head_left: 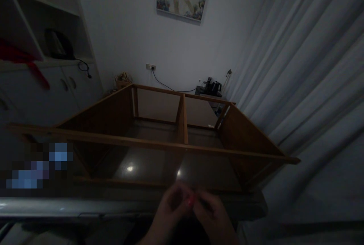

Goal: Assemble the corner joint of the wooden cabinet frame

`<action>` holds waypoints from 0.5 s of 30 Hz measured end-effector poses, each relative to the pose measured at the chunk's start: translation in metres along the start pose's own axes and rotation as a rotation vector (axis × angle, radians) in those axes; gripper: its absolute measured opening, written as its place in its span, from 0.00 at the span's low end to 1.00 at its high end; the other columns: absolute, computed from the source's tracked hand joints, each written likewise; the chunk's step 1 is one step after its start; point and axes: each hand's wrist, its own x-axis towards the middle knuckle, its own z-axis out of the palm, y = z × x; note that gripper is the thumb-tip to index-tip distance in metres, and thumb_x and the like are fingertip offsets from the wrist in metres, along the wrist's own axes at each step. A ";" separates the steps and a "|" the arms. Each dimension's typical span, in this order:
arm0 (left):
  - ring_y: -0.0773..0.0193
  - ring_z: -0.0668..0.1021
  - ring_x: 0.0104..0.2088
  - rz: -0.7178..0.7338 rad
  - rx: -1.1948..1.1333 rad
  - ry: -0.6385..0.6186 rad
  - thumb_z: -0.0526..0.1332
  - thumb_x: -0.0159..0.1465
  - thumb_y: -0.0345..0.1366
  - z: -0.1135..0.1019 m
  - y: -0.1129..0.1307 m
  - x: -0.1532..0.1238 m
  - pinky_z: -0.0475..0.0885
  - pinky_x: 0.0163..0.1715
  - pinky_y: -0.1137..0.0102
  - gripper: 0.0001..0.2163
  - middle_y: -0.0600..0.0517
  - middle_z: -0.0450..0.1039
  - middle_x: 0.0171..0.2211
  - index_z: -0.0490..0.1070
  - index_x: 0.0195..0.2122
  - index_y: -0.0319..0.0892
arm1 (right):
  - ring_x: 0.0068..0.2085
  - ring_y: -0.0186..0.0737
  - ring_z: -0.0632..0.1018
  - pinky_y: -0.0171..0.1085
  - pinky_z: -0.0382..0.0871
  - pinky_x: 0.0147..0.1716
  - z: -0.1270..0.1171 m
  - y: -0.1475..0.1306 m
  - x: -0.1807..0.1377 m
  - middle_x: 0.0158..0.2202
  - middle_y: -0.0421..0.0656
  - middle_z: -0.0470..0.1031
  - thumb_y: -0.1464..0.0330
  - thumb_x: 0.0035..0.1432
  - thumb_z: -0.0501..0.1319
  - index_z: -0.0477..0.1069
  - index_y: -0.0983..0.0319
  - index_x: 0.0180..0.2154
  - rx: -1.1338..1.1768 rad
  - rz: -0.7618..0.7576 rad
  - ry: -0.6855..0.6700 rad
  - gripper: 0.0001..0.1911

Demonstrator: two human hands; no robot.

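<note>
My left hand and my right hand meet at the bottom centre, low in front of a wooden frame. Their fingers are curled in a pinch, with the tips close together. A small glossy red spot shows at the left fingertips; I cannot tell whether it is a held thing or a nail. Anything between the fingers is too small and dark to name. The brown wooden frame, with side panels and a middle divider, rests on a table just beyond my hands.
A metal bar runs along the near left. Pale curtains hang at right. A kettle stands in the cabinet at left. Black appliances sit at the back right. A cord hangs from a wall socket.
</note>
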 end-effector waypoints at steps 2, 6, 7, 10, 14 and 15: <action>0.71 0.68 0.24 0.013 -0.004 0.006 0.65 0.54 0.46 0.002 -0.002 0.001 0.64 0.25 0.77 0.14 0.55 0.68 0.25 0.66 0.27 0.40 | 0.33 0.40 0.76 0.33 0.70 0.35 -0.001 -0.005 -0.002 0.29 0.42 0.76 0.49 0.56 0.56 0.76 0.60 0.29 0.000 0.044 0.039 0.23; 0.72 0.67 0.22 -0.011 -0.012 0.017 0.65 0.54 0.47 0.001 -0.002 0.004 0.62 0.23 0.77 0.16 0.56 0.65 0.21 0.64 0.24 0.40 | 0.32 0.37 0.75 0.31 0.68 0.33 0.000 -0.015 -0.003 0.28 0.41 0.75 0.48 0.57 0.54 0.74 0.61 0.29 0.046 0.069 0.018 0.24; 0.72 0.67 0.21 -0.009 -0.017 0.020 0.65 0.54 0.47 0.001 -0.001 0.005 0.62 0.22 0.77 0.16 0.56 0.65 0.20 0.64 0.23 0.40 | 0.31 0.37 0.75 0.31 0.68 0.33 0.001 -0.016 -0.003 0.27 0.41 0.74 0.48 0.58 0.54 0.73 0.61 0.28 0.053 0.065 0.013 0.24; 0.72 0.67 0.21 0.029 0.004 0.056 0.66 0.52 0.48 -0.002 0.007 0.007 0.62 0.22 0.77 0.17 0.56 0.65 0.19 0.64 0.21 0.40 | 0.30 0.36 0.74 0.30 0.67 0.31 0.007 -0.016 -0.002 0.27 0.40 0.74 0.49 0.59 0.53 0.71 0.61 0.28 0.033 0.047 0.050 0.23; 0.71 0.69 0.20 0.143 0.153 0.161 0.67 0.51 0.47 -0.006 0.021 0.008 0.63 0.20 0.77 0.16 0.54 0.68 0.18 0.67 0.19 0.40 | 0.31 0.36 0.75 0.30 0.67 0.31 0.015 -0.014 0.000 0.28 0.41 0.74 0.53 0.61 0.53 0.72 0.60 0.30 -0.047 -0.058 0.122 0.19; 0.70 0.69 0.20 0.191 0.203 0.169 0.67 0.51 0.45 -0.008 0.023 0.008 0.63 0.20 0.76 0.15 0.54 0.68 0.18 0.68 0.19 0.40 | 0.31 0.36 0.75 0.30 0.67 0.31 0.016 -0.014 0.000 0.29 0.41 0.74 0.54 0.62 0.53 0.72 0.59 0.30 -0.067 -0.093 0.135 0.19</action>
